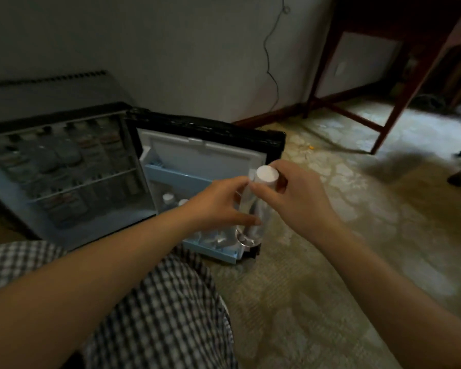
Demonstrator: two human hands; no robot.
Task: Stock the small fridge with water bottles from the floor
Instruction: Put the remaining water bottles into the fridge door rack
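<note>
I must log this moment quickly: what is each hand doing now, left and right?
Left hand: grips the water bottle at its body.
Right hand: pinches the same bottle just under its white cap.

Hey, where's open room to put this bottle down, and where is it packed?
Bare floor lies right of the door, up to the table legs. The door's upper shelf looks free, though blurred. Crowded: the fridge racks, and the lower shelf under the bottle, already lined with bottles.
</note>
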